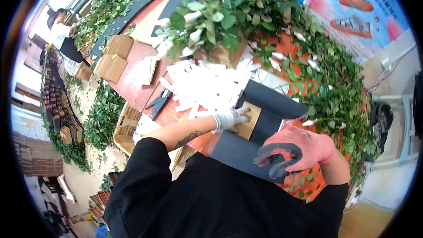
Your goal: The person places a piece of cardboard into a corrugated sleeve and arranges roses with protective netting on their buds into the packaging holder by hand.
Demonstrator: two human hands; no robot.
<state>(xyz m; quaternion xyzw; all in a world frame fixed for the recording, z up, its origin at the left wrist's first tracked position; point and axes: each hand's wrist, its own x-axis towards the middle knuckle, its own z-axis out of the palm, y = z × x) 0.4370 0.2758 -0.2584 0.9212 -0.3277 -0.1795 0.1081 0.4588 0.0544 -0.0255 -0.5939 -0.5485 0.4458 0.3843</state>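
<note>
My left hand (231, 119), in a white glove, lies with its fingers spread on a brown cardboard piece (250, 122). That piece rests on a dark corrugated sheet (238, 150), whose far part (271, 99) curves upward. Over the right side of the sheet is my right hand (293, 150), in a pink and grey glove, its fingers curled; whether anything is inside them is hidden. Many white sleeves (207, 83) are heaped just beyond my left hand. Black scissors (159, 102) lie left of the heap.
Leafy stems with white-wrapped heads (233, 13) lie at the far side, and more greenery (335, 92) lines the right. Cardboard pieces (115, 57) and a plastic basket (125, 125) are on the left. A person (61, 35) stands at the far left.
</note>
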